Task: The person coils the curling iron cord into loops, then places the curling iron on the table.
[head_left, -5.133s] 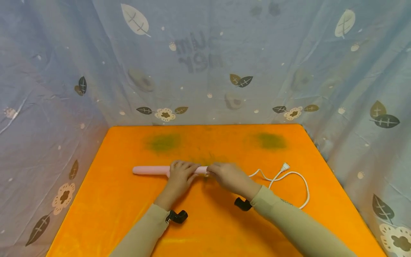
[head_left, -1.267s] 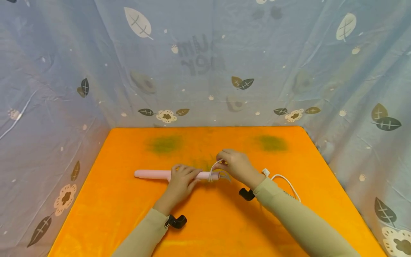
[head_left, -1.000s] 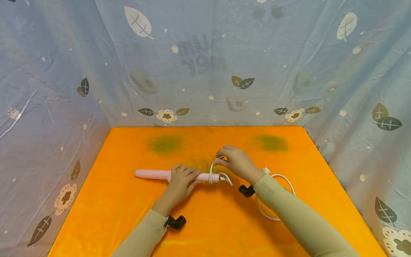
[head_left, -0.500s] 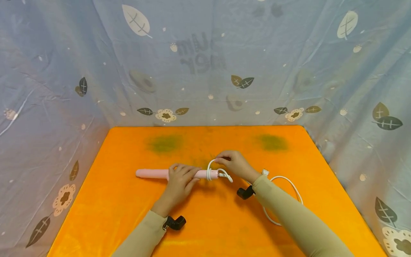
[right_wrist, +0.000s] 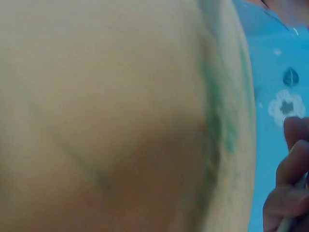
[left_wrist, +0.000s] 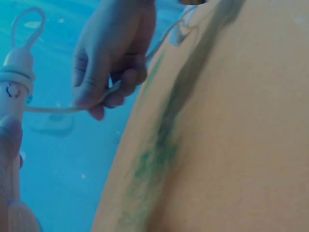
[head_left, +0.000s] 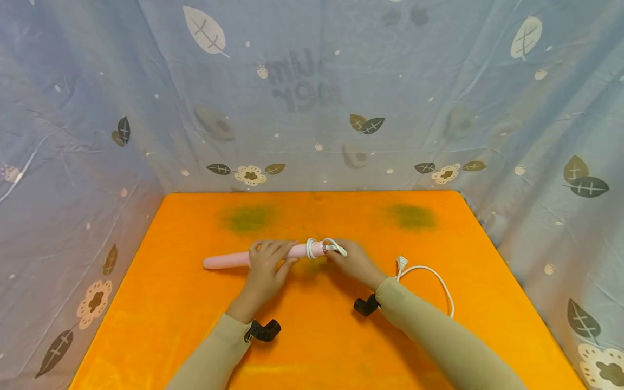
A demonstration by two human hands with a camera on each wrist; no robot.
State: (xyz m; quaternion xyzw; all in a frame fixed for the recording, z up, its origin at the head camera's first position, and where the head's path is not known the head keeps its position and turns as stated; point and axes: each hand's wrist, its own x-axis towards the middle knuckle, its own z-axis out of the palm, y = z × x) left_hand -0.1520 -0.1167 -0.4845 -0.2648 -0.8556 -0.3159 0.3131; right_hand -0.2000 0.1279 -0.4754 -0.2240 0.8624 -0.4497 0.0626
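Note:
My left hand (head_left: 265, 273) grips a pink curling iron (head_left: 225, 261) around its middle, near the centre of the table. The barrel points left, and the handle end tilts slightly up to the right. White power cord (head_left: 310, 248) is wound around the handle, with a small loop standing at the tail. My right hand (head_left: 355, 264) is just beyond that end. In the left wrist view the right hand (left_wrist: 113, 48) pinches the cord (left_wrist: 53, 110) where it runs off the wrapped handle (left_wrist: 15, 104). Only curled fingers (right_wrist: 289, 203) of it show in the right wrist view.
The cord's white plug (head_left: 402, 262) lies on the orange table (head_left: 312, 352) at the right, beside a loose curve of cord (head_left: 441, 279) passing under the right sleeve. A patterned blue-grey curtain (head_left: 312, 124) encloses the back and sides. Black wrist mounts (head_left: 265, 330) stick out from both cuffs.
The cord has been wound around the handle. In the last half second my right hand has moved from above the handle to below its end, and the handle end has risen.

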